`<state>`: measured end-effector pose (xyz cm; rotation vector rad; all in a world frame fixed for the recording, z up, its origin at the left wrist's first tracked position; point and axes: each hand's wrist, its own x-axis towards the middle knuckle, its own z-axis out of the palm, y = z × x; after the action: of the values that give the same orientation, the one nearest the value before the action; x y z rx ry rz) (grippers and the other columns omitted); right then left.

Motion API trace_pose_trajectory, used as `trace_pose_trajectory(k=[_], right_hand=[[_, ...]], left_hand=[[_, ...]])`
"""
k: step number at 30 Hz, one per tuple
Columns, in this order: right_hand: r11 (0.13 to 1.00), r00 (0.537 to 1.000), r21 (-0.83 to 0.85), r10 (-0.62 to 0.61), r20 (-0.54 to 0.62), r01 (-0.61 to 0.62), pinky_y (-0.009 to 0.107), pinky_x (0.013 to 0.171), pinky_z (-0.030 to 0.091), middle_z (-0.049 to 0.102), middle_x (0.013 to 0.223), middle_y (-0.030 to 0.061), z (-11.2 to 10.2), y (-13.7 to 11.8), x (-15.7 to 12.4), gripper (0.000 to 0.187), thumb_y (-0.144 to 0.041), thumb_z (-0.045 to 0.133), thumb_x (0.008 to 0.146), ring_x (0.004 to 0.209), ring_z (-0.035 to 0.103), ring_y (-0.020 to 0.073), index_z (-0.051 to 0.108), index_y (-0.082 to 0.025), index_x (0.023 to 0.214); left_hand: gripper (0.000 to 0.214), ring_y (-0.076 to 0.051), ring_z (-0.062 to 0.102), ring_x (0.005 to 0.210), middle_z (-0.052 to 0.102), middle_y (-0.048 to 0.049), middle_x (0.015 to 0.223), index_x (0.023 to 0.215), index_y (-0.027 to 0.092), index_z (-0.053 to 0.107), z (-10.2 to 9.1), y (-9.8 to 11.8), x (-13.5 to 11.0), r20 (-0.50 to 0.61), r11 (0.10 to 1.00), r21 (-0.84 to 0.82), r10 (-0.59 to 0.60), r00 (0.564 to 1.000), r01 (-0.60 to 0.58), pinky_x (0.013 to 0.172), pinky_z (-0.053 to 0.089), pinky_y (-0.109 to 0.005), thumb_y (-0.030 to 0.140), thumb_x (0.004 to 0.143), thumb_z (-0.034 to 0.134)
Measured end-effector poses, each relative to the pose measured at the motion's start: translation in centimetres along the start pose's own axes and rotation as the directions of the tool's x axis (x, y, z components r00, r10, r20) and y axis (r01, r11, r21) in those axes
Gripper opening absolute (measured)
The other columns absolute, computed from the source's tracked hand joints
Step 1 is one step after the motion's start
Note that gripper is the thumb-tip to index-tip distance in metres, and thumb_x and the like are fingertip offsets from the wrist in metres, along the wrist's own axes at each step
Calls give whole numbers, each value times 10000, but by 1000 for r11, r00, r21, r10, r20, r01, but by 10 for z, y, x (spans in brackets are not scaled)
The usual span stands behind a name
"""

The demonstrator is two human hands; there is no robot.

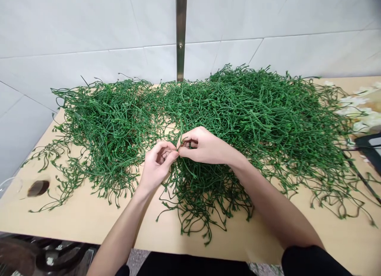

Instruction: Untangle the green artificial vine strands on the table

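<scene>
My left hand [157, 163] and my right hand [204, 147] meet fingertip to fingertip over the middle of the table. Both are closed in a pinch on a thin green plastic stem [183, 140], part of which shows between the fingers of my right hand. Around and beneath the hands lies a large tangle of similar green stems [256, 109], with small budded ends. Another heap of stems [110, 125] spreads to the left. Below my right hand, a clump of stems [205, 196] hangs toward the table's near side. The exact contact point is partly hidden by my fingertips.
The pale wooden table [89, 224] stands against a tiled wall [89, 22] with a metal strip [180, 37]. A clear cup with dark liquid [38, 188] is at the left. White artificial flowers [364, 119] and a black-edged device [370, 147] lie at the right, with a black cable [361, 174].
</scene>
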<state>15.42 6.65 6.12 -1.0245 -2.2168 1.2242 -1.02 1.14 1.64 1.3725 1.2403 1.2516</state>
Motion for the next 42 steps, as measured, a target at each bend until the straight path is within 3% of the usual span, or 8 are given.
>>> trace_pose_trajectory(k=[4, 9, 17, 24, 31, 36, 40, 42], right_hand=[[991, 999, -125, -49, 2, 49, 258, 638, 301, 352, 518, -71, -1, -1, -3, 319, -241, 570, 779, 558, 282, 77, 371, -179, 538], [977, 997, -205, -68, -35, 59, 255, 628, 287, 335, 514, -58, 10, 3, -2, 358, -251, 579, 759, 589, 269, 97, 318, -186, 523], [940, 961, -239, -267, -74, 243, 252, 604, 290, 400, 547, -38, 17, 11, 4, 205, -79, 465, 707, 566, 330, 97, 401, -181, 541], [965, 975, -194, -201, -97, 179, 264, 770, 387, 645, 796, 10, -5, 2, -4, 123, -259, 614, 813, 743, 545, 129, 664, -165, 875], [988, 949, -114, -136, -284, 108, 234, 568, 318, 534, 644, -13, -6, -5, -3, 341, -324, 452, 964, 586, 431, 82, 583, -149, 702], [986, 906, 106, -71, -416, 125, 228, 522, 357, 551, 662, 2, -25, -9, -12, 291, -378, 522, 940, 563, 463, 83, 644, -142, 820], [937, 939, 320, -21, -343, 138, 220, 429, 337, 498, 545, -42, -32, -12, -16, 290, -403, 543, 928, 419, 428, 63, 646, -132, 909], [925, 972, 368, -8, -236, 97, 216, 390, 293, 464, 511, -63, -31, -14, -17, 317, -434, 527, 931, 374, 380, 53, 634, -135, 920]], left_hand=[[145, -113, 455, 538, 584, 10, 619, 804, 182, 689, -5, 0, 1, 133, 973, 216, 54, 990, -82, 546, 338, -242, 243, 865, 573], [177, -116, 404, 518, 501, 36, 553, 842, 209, 710, -9, -1, 1, 248, 959, 267, 31, 968, -99, 560, 307, -247, 214, 881, 537], [385, -85, 299, 447, 333, 60, 482, 648, 175, 564, -13, -4, 5, 270, 968, -146, -160, 950, 204, 448, 247, -228, 511, 833, 604], [337, -89, 391, 457, 504, 20, 516, 854, 161, 679, -12, 0, 4, 264, 971, -71, -203, 943, 229, 452, 286, -228, 484, 863, 583], [203, -173, 631, 710, 717, -64, 747, 808, 178, 749, -8, 1, 4, 296, 1000, 19, -24, 955, 19, 684, 472, -281, 333, 852, 624], [152, -196, 657, 809, 745, -73, 852, 796, 199, 765, -7, -1, 5, 153, 994, 99, 39, 987, -54, 764, 488, -301, 268, 837, 636], [130, -174, 663, 831, 735, -69, 890, 907, 184, 719, -3, -5, 3, -21, 1000, -6, 20, 1000, -20, 745, 496, -269, 263, 813, 676], [298, -170, 668, 888, 730, -67, 959, 1109, 209, 643, -1, -1, 2, -104, 995, -65, 73, 992, -80, 779, 504, -271, 240, 815, 679]])
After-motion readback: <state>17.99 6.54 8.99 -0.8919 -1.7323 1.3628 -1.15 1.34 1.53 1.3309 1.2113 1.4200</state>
